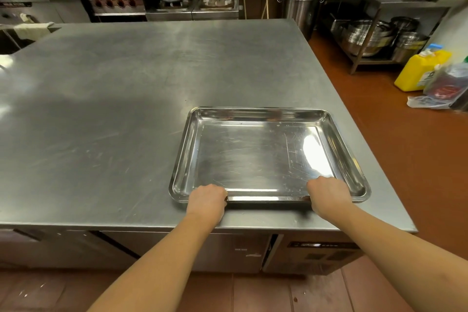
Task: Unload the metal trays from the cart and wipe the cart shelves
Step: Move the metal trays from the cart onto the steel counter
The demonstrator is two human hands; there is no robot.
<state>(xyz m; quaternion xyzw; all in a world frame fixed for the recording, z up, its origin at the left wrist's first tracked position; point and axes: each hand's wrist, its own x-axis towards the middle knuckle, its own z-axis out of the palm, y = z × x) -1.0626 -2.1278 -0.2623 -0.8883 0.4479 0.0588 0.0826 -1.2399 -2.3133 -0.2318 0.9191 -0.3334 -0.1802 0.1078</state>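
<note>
Metal tray (260,154) on counter (114,109), near rim in both hands: left hand (207,197), right hand (329,194).

I've got the metal tray (258,157) flat on the table (114,109), near the front right corner, long side toward me. It's shiny, rectangular, rounded at the corners, shallow with a raised rim, scratched on the bottom, nothing in it. Thin edges under its near rim suggest a stack

A single head-worn wide-angle view looks forward and down from the near edge of the steel table (126,99), close above it, stoves beyond its far edge
</note>
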